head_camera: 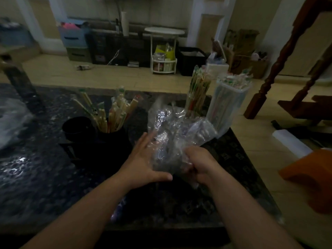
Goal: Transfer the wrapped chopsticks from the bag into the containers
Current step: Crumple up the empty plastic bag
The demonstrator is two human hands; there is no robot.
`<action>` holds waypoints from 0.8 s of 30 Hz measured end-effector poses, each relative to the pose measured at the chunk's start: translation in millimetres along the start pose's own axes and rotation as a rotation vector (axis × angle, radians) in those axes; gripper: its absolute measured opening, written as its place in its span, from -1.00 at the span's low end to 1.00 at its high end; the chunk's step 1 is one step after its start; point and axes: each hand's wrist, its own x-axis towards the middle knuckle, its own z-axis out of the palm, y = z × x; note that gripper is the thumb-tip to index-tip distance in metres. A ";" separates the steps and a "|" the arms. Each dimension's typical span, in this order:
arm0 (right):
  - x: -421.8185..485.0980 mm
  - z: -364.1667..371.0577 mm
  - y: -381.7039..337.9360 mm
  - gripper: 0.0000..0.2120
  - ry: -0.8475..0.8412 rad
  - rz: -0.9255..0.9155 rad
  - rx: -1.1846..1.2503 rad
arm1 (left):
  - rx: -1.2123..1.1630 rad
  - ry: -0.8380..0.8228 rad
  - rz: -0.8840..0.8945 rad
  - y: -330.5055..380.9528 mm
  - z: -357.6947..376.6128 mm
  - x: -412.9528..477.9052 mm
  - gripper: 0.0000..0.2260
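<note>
Dark granite counter (36, 168) | left hand (143, 162) spread flat against clear bag (172, 133) | right hand (199, 164) clutching it

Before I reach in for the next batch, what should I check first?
1. Bag secured: right hand grips the clear bag: ok.
2. Free hand: left hand lies open against the bag: ok.
3. Contents left inside: crumpled, glaring plastic hides them: cannot tell.
4. Room in the black cup: its wrapped chopsticks stand loosely: ok.
5. Room in the tall clear container: packed to its rim: not ok.
</note>
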 end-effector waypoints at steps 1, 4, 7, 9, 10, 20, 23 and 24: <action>0.8 2.8 2.3 -0.84 -0.028 0.000 -0.010 | -0.121 0.013 0.024 2.8 5.4 1.0 -0.02; 1.5 6.9 6.9 -0.85 -0.055 -0.032 -0.144 | -0.507 0.042 0.006 15.0 11.5 -0.7 -0.27; 1.0 7.6 5.1 -0.89 -0.102 -0.044 -0.258 | -0.576 0.079 0.038 24.2 11.6 -0.1 -0.50; 0.3 7.3 3.2 -0.86 -0.086 -0.080 -0.309 | -0.527 0.152 0.038 29.9 7.2 1.5 -0.54; -1.3 7.0 0.6 -0.84 -0.049 -0.107 -0.328 | -0.495 0.206 0.044 34.2 3.7 2.5 -0.56; -10.7 10.5 5.2 -0.23 -0.317 -0.133 -0.107 | -0.656 0.574 -0.348 48.9 -17.1 16.7 -0.74; -16.6 15.0 0.4 -0.44 -0.424 -0.189 0.062 | -0.764 0.460 -0.379 49.3 -11.5 20.7 -0.77; -18.4 16.8 -2.0 -0.51 -0.423 -0.205 0.108 | -0.763 0.402 -0.361 48.8 -8.7 20.9 -0.78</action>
